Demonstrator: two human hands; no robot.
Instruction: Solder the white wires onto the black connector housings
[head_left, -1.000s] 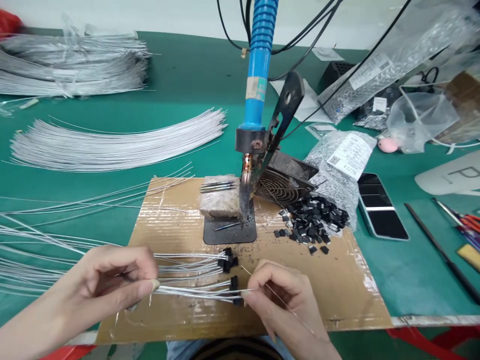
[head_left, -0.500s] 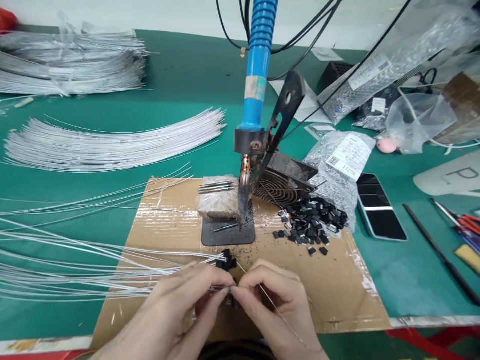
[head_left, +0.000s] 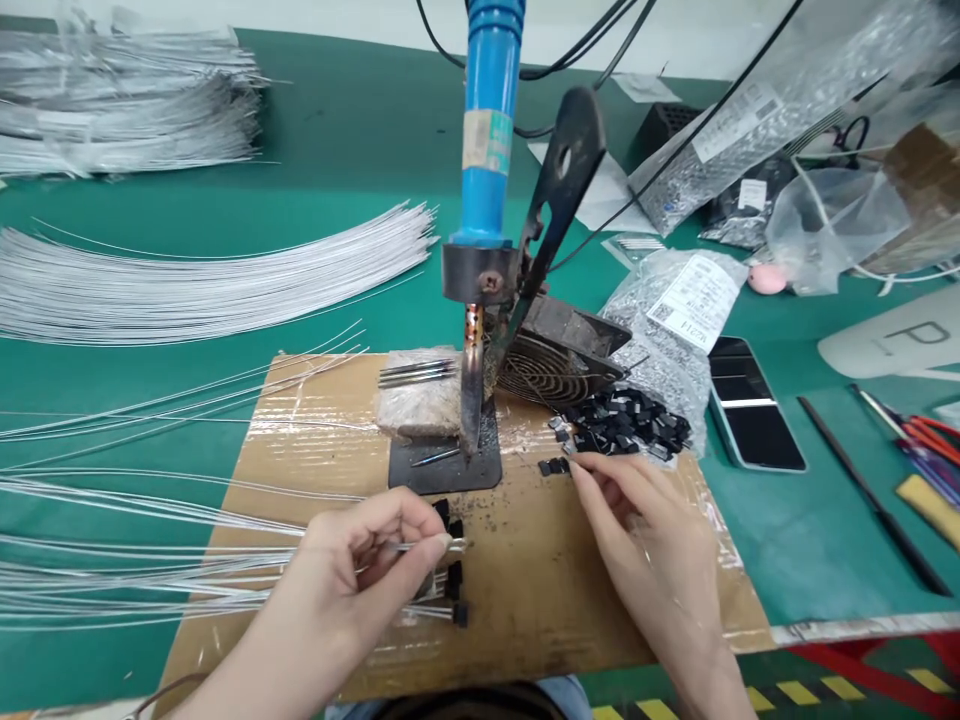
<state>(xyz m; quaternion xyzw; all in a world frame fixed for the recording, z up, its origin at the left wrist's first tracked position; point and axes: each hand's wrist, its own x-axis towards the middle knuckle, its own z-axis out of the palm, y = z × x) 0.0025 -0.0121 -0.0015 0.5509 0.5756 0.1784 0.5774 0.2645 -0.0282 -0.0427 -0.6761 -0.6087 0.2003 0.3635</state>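
Observation:
My left hand (head_left: 375,575) is closed, with thumb and forefinger pinching a thin white wire (head_left: 457,545) whose bare tip pokes out to the right. Under and beside it lie several more white wires (head_left: 247,520), some with black pieces (head_left: 454,580) on their right ends. Over to the right, my right hand (head_left: 652,530) has its thumb and forefinger pinched together at a small black piece (head_left: 556,466), at the near edge of a heap of such pieces (head_left: 634,422). A fine strand shows faintly across the right hand.
A blue-handled soldering iron (head_left: 487,200) is clamped in a black stand, tip down over a dark plate (head_left: 480,475). Behind it sits a small fan (head_left: 544,370). Cardboard (head_left: 525,620) covers the work area. A wire bundle (head_left: 225,285) lies left; a phone (head_left: 754,405) lies right.
My hands have come apart. The right one moved right and forward to the black pieces, while the left stays over the wires, slightly further left.

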